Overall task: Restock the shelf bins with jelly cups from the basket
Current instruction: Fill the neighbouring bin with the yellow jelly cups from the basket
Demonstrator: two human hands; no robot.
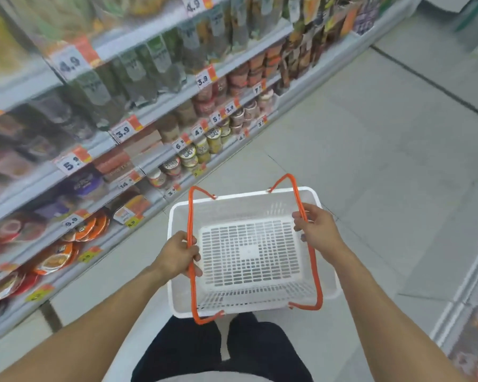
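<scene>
A white plastic basket [249,307] with slotted floor and walls hangs in front of me, and nothing lies inside it. It has two orange handles. My left hand [178,256] grips the left orange handle [190,216]. My right hand [316,230] grips the right orange handle [312,260]. Rows of cups and jars [193,157] stand on the lower shelves to the left; motion blur hides which ones are jelly cups.
A long shelf unit [100,150] with price tags runs along the left, stocked with packets, boxes and cups. Pale tiled floor [356,150] stretches ahead and to the right. A low white unit [472,312] stands at the right edge. My dark trousers [218,351] show below the basket.
</scene>
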